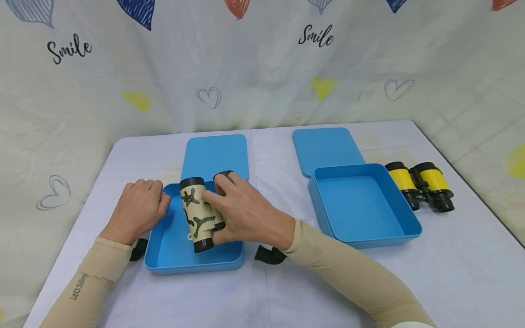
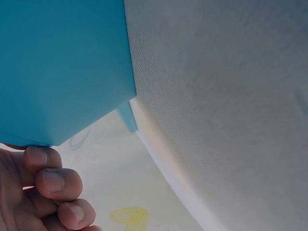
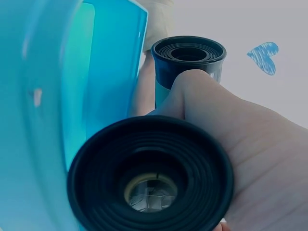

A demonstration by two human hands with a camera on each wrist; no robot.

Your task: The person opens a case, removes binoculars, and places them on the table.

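Observation:
Camouflage binoculars [image 1: 198, 212] with black ends are held in my right hand [image 1: 250, 214], tilted over the left blue box [image 1: 172, 253]. In the right wrist view a black eyecup [image 3: 154, 127] fills the foreground, with the thumb side of the hand behind it and a blue box wall to the left. Whether the binoculars touch the box floor cannot be told. My left hand [image 1: 139, 207] is at that box's back left edge, fingers curled. In the left wrist view its fingertips [image 2: 53, 182] sit below the box wall [image 2: 67, 72], pinching the rim, with the thumb mostly hidden.
Behind the left box lies a flat blue lid [image 1: 215, 152]. A second blue box [image 1: 365, 205] stands open to the right, another lid [image 1: 328, 148] behind it. Yellow and black binoculars [image 1: 434, 182] lie beside its right wall. Black wrist mounts show near both wrists.

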